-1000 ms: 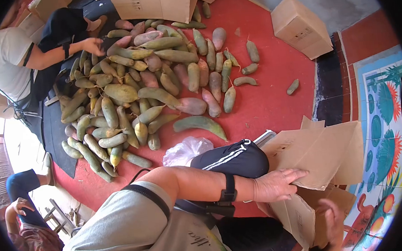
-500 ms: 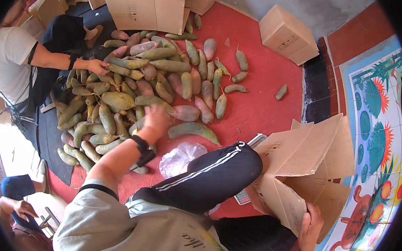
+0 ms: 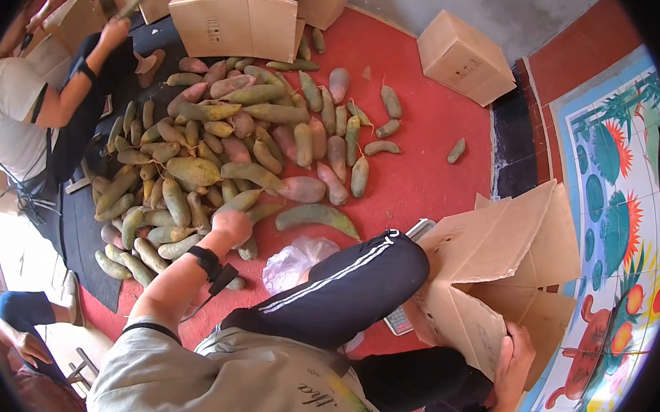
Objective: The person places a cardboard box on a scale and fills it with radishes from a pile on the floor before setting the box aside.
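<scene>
Left hand (image 3: 232, 226) curled at the vegetables (image 3: 193, 170), cannot tell if gripping; right hand (image 3: 515, 357) pinching the box's (image 3: 461, 323) edge.
Bag (image 3: 296, 265) and knee (image 3: 404, 263) stand between; the vegetables, heaped on the floor (image 3: 435, 172), are long, dull green, some pinkish.

1. Grey shirt (image 3: 228, 385), below striped trousers (image 3: 328, 294): script "tha", rest unclear.
2. Large carton (image 3: 237, 25), well above trousers: symbol block, illegible.
3. Small carton (image 3: 465, 59), upper right of trousers: print illegible.
</scene>
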The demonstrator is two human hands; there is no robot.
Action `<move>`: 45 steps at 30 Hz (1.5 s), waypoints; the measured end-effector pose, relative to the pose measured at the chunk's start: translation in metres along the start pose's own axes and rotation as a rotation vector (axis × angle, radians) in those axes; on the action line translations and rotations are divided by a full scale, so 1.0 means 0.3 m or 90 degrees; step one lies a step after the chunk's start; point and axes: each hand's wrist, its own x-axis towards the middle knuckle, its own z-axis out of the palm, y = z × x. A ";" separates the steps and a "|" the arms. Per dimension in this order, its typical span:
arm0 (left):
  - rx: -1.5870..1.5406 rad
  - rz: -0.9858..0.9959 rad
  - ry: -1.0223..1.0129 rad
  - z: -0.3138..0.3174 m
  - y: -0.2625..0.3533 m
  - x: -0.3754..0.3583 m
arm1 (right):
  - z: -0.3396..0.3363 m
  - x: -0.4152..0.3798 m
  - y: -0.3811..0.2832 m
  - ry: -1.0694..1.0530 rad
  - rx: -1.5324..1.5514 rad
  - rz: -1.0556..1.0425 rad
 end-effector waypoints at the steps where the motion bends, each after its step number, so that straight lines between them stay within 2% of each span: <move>1: -0.001 0.058 0.045 -0.059 0.020 -0.037 | -0.002 0.002 -0.003 0.004 -0.006 -0.005; 2: -0.002 0.116 0.092 -0.097 0.037 -0.063 | -0.003 0.005 -0.007 0.005 -0.006 -0.006; 3: -0.002 0.116 0.095 -0.111 0.046 -0.077 | -0.004 0.005 -0.011 0.016 -0.008 -0.011; 5: -0.310 0.316 0.346 -0.138 0.065 -0.101 | -0.004 0.007 -0.020 0.032 -0.008 -0.018; 6: -0.309 0.317 0.349 -0.180 0.096 -0.133 | -0.003 0.010 -0.023 0.057 -0.025 -0.047; 8: -0.489 0.425 0.328 -0.298 0.187 -0.228 | -0.004 0.013 -0.039 0.084 -0.044 -0.074; 9: -0.489 0.427 0.329 -0.333 0.222 -0.264 | -0.005 0.014 -0.053 0.092 -0.052 -0.088; 12: -0.840 0.558 0.086 -0.409 0.323 -0.360 | -0.005 0.019 -0.100 0.123 -0.083 -0.118; 15: -0.985 0.689 -0.105 -0.469 0.417 -0.470 | 0.000 0.027 -0.139 0.168 -0.104 -0.166; 18: -1.090 0.769 -0.306 -0.433 0.520 -0.515 | 0.018 0.020 -0.150 0.183 -0.087 -0.206; 20: -1.131 0.771 -0.459 -0.403 0.574 -0.539 | 0.038 0.010 -0.127 0.178 -0.072 -0.217; 22: -1.164 0.766 -0.555 -0.383 0.601 -0.552 | 0.049 -0.041 -0.060 0.130 0.075 -0.073; 23: -1.192 0.734 -0.633 -0.360 0.612 -0.541 | 0.048 -0.060 -0.047 0.162 0.033 -0.093; 26: -1.201 0.677 -0.700 -0.326 0.638 -0.536 | 0.033 -0.096 -0.017 0.144 0.030 -0.122; 28: -1.134 0.679 -0.677 -0.336 0.637 -0.534 | 0.016 -0.127 -0.014 0.161 0.010 -0.094; 31: -0.933 0.922 -0.436 -0.352 0.646 -0.493 | -0.015 -0.146 0.021 0.228 0.025 -0.060; 32: -0.918 0.917 -0.342 -0.353 0.634 -0.477 | -0.034 -0.145 0.038 0.277 0.057 -0.046; 33: -0.915 0.854 -0.276 -0.342 0.620 -0.450 | -0.054 -0.147 0.066 0.275 0.057 -0.045; 34: -0.909 0.791 -0.211 -0.322 0.600 -0.411 | -0.076 -0.146 0.095 0.333 0.074 -0.005; 35: -0.820 0.732 -0.078 -0.297 0.570 -0.353 | -0.095 -0.148 0.128 0.391 0.092 0.036; 36: -0.726 0.668 0.046 -0.261 0.529 -0.283 | -0.114 -0.160 0.175 0.388 0.091 0.039; 38: -0.570 0.517 0.176 -0.173 0.419 -0.134 | -0.141 -0.182 0.240 0.420 0.033 0.146; 40: -0.461 0.319 0.252 -0.075 0.299 -0.010 | -0.124 -0.186 0.282 0.428 0.001 0.140; 42: -0.389 0.267 0.335 0.032 0.154 0.111 | -0.099 -0.198 0.337 0.312 -0.041 0.223; 44: -0.279 0.068 0.315 0.121 0.049 0.170 | -0.051 -0.196 0.387 0.324 -0.002 0.212; 45: -0.249 0.011 0.317 0.148 0.010 0.177 | -0.045 -0.198 0.412 0.243 -0.033 0.242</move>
